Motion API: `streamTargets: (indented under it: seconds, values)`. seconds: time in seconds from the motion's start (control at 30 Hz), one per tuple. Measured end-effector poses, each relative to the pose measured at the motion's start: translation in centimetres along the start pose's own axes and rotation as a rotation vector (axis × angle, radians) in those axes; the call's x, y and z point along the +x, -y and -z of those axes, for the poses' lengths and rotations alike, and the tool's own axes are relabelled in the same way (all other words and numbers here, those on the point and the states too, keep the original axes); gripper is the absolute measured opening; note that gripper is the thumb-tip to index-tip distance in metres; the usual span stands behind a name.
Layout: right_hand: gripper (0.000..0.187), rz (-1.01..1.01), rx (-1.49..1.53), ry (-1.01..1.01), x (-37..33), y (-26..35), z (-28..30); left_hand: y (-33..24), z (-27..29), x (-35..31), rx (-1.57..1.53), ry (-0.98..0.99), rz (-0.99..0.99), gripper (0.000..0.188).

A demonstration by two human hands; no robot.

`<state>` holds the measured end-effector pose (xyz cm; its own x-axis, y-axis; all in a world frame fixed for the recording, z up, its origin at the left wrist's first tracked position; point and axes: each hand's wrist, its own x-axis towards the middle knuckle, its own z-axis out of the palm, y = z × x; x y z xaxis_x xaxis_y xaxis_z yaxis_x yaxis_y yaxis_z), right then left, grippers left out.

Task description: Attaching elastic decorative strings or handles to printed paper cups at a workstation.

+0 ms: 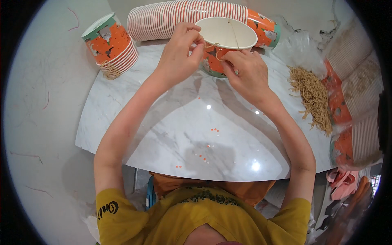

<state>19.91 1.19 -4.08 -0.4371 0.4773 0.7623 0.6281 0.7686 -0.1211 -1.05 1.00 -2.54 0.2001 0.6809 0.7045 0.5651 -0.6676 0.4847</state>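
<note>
A large paper cup (213,64) with an orange, green-edged print and a white inside stands on the marble-look table in front of me. A thin tan string (234,33) runs from a hole at the far side of its rim across the mouth to the near side. More string loops outside the near rim, between my hands. My left hand (185,49) is at the cup's left, thumb and fingers pinched on the string by the rim. At the near right, my right hand (250,70) is also pinched on the string, its fingertips close to the cup's wall.
Behind the cup lies a long row of nested cups (163,20). A shorter stack (108,41), upside down with string at its base, stands left. At right are a bundle of tan strings (312,98) and bagged cup stacks (359,114). Small paper dots (214,130) dot the table.
</note>
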Motion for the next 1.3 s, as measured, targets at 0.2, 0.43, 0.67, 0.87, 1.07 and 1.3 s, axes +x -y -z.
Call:
streamTargets:
  seconds: [0.2,0.43,0.67,0.87,1.07,1.3]
  values:
    - [0.009,-0.2,0.183,0.11,-0.4,0.4,-0.8,-2.2,0.0,-2.4,-0.13,0.03,0.267,0.009]
    - [0.017,-0.493,0.702,0.076,-0.3,1.2,-1.1,-2.6,-1.1,-3.8,-0.58,0.066,0.635,0.011]
    - [0.017,-0.515,0.835,0.029,-0.3,1.1,-1.3,-3.1,-2.3,-3.3,-0.632,0.142,0.654,0.012]
    - [0.014,-0.534,0.757,0.053,-0.2,0.6,-0.9,-2.7,-3.0,-2.8,-0.602,0.065,0.667,0.013]
    - [0.011,-0.391,0.47,0.009,-0.4,0.9,-1.2,-4.1,-2.9,-1.0,-0.69,0.002,0.709,0.016]
    - [0.01,-0.369,0.41,0.002,-0.4,0.6,-1.1,-3.1,-3.5,-0.5,-0.836,0.024,0.71,0.016]
